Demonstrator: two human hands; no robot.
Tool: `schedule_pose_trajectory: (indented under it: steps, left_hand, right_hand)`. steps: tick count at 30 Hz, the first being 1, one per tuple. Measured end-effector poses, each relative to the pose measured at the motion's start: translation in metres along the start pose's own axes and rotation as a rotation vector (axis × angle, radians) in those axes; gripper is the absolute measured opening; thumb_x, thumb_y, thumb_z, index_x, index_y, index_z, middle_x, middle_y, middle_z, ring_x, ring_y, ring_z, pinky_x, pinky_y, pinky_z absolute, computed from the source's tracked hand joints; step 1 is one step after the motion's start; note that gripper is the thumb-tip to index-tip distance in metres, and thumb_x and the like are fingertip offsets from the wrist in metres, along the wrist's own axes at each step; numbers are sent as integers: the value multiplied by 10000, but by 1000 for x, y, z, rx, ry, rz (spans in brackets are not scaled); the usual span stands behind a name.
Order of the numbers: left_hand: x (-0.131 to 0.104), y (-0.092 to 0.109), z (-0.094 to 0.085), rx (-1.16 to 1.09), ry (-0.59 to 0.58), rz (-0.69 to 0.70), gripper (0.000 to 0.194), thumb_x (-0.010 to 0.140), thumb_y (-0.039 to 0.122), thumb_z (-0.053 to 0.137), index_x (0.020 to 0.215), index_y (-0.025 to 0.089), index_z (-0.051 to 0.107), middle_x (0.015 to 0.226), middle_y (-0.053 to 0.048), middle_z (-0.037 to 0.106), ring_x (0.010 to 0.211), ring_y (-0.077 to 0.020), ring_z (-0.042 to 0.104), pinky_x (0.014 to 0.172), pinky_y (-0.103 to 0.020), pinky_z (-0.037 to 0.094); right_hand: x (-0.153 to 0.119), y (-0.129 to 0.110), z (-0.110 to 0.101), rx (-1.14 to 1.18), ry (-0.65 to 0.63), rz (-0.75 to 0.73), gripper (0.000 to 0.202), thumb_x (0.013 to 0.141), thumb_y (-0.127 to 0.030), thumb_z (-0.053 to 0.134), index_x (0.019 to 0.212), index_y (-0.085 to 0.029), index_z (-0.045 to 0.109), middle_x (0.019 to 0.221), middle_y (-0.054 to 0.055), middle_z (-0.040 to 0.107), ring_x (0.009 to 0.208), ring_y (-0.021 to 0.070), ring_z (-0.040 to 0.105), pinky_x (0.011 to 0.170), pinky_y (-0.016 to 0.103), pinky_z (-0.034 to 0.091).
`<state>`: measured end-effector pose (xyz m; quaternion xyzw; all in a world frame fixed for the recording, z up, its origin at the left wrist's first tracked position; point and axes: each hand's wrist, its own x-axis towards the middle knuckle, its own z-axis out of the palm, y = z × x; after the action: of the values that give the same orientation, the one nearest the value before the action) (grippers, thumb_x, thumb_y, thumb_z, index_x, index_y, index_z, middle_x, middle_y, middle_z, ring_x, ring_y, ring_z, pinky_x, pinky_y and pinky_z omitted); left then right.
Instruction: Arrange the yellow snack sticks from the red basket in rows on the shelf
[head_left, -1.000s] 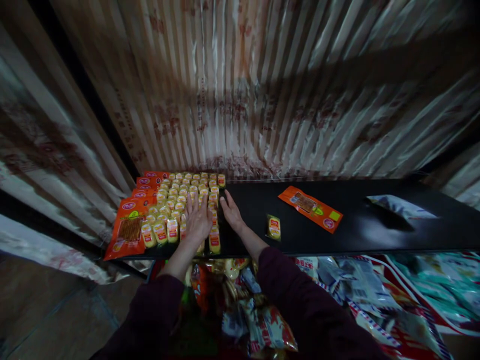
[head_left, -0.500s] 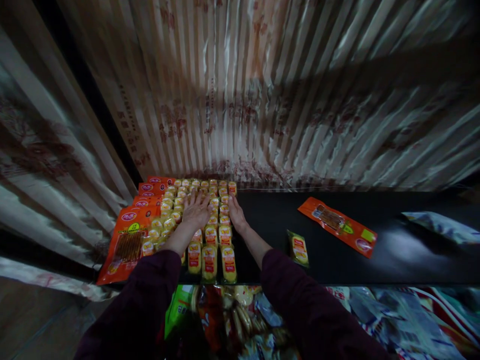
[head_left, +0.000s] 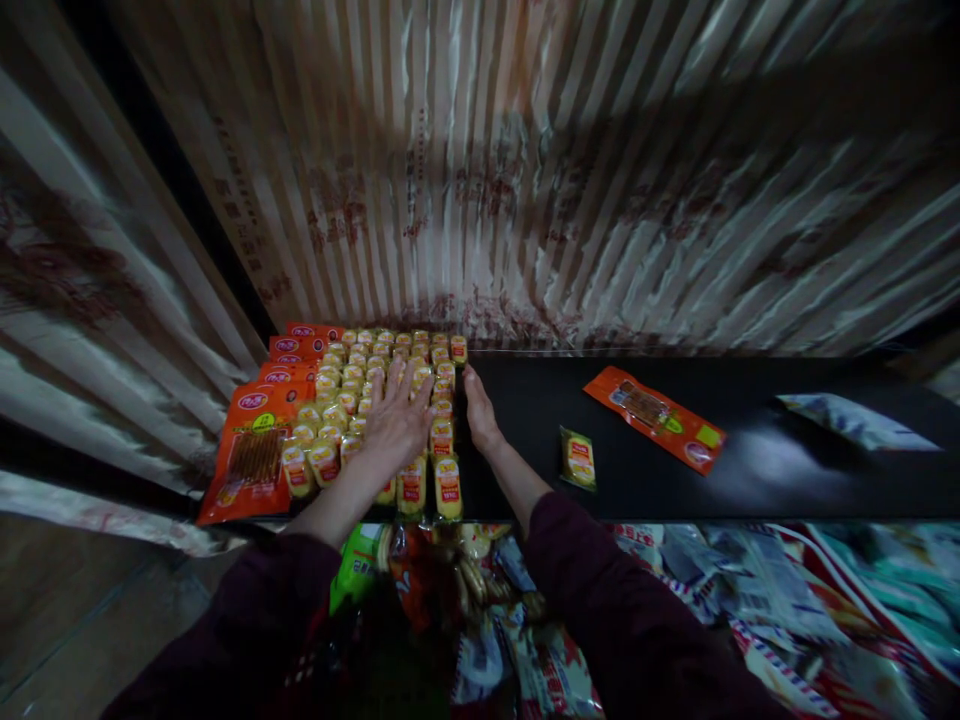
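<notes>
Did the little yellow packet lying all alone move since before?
No: against the black shelf and orange packet, the lone yellow packet lies in the same spot; only the camera view shifted.

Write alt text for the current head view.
A person's left hand is spread over rows of small wrapped yellow snacks on a black shelf, the right hand beside their right edge. Orange snack packets lie at left; one loose yellow snack and another orange packet lie farther right.

Pleated curtain (head_left: pixel 495 200), overlapping orange packets (head_left: pixel 253 452), bagged snacks (head_left: pixel 761 580) below
</notes>
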<state>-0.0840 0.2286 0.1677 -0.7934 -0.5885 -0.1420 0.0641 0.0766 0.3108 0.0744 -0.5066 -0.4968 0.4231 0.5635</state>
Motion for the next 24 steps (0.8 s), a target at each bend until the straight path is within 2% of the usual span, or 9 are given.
schedule_pose_trajectory:
  steps: [4,7,10,14,20,24]
  left_hand:
    - [-50,34,11,-29,59,158,550,913,369,383,1420,156,361,1540,-134,262,1451,-277,116,1152,-561,132]
    - [-71,46,25,-33,42,179,563,912,378,377,1419,136,347,1525,-144,293,1446,-280,138,1145,-573,148]
    - [-76,48,36,-15,25,159,562,920,373,356,1429,134,332,1518,-153,302,1444,-279,147,1145,-575,142]
    - [-76,43,42,-1,43,132,570,928,361,348,1451,141,297,1537,-155,254,1449,-271,115,1154,-558,135]
    - [-78,40,40,-30,63,140,537,923,336,382,1440,198,340,1543,-137,244,1452,-273,79,1154,-561,129]
    - [-83,49,35,-66,108,137,533,915,314,397,1428,176,355,1543,-136,247,1454,-272,71,1156,-565,130]
  right_hand:
    - [-27,-3,4,19,11,57,720,867,-672,331,1427,-220,374,1486,28,397,1383,183,345,1172,357,220]
    - [-35,-4,10,4,18,87,737,868,-681,297,1432,-211,363,1487,40,395,1379,186,352,1168,355,229]
    - [-36,-1,14,-28,1,58,731,869,-674,307,1425,-204,377,1494,43,383,1386,189,339,1165,349,234]
    - [-38,5,8,-20,41,42,725,879,-659,290,1425,-189,367,1497,66,375,1386,188,339,1167,379,223]
    - [-57,2,-9,-15,36,11,670,888,-641,309,1395,-215,411,1473,57,416,1371,184,364,1160,394,236]
    - [-78,-10,-21,-25,44,-34,657,887,-646,317,1358,-210,457,1433,66,469,1338,187,413,1150,394,264]
